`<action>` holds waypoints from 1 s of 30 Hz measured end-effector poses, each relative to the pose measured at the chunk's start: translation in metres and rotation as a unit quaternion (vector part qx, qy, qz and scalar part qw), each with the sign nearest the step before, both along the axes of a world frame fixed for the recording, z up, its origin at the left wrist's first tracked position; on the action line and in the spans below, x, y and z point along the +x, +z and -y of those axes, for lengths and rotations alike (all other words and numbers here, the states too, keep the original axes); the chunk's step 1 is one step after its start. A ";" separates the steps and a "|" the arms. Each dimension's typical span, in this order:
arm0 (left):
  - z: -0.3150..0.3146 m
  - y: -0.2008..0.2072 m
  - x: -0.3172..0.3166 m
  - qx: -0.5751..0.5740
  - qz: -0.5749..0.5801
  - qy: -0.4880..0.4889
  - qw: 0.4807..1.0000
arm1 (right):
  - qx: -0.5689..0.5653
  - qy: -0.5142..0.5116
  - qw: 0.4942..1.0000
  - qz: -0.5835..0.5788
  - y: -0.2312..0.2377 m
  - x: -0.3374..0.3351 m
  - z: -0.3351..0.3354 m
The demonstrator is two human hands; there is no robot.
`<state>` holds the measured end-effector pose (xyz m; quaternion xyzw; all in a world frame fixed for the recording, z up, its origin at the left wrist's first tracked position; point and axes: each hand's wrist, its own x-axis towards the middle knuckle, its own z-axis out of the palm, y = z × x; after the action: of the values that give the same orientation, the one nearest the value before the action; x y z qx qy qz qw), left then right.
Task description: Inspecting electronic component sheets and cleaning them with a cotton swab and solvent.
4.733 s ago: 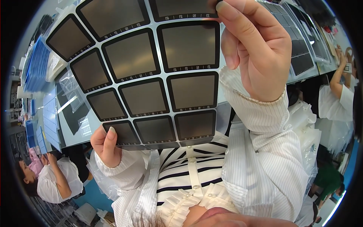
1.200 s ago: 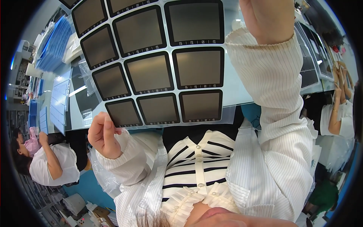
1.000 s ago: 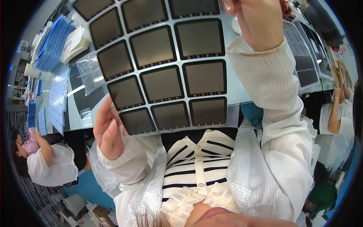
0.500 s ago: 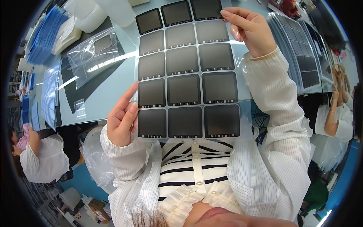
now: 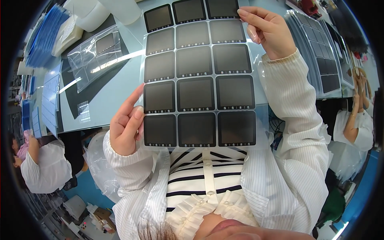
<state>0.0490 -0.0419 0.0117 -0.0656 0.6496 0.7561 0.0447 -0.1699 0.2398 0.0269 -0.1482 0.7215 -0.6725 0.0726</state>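
A clear plastic sheet bearing rows of dark rectangular panels [image 5: 195,94] is held up in front of my chest, its lower end past the table's front edge. Each panel has a black border and a row of small light marks along its bottom. My left hand [image 5: 127,127] pinches the sheet's left edge near the lower rows, thumb on top. At the far right corner, my right hand [image 5: 272,32] grips the edge between thumb and fingers. The upper rows look greyer with reflected light, the lower ones darker.
On the right lies a stack of similar panel sheets [image 5: 316,52]. To the left are a clear plastic pouch [image 5: 94,56] on a dark sheet [image 5: 86,98], blue sheets [image 5: 48,36] and white rolls [image 5: 90,16]. Other people sit at left [image 5: 46,166] and right [image 5: 352,120].
The sheet has come slightly closer and appears a little larger. My left hand has shifted slightly left, my right hand slightly right; both keep their hold.
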 end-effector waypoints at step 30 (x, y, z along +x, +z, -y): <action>-0.093 -0.012 -0.006 0.384 0.071 -0.050 0.919 | -0.173 -0.068 0.981 0.052 -0.006 0.030 0.024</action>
<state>0.0430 0.0514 -0.0008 -0.0644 0.3064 0.9378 0.1501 -0.1396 0.2162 0.0210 -0.0740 0.5975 -0.7976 0.0371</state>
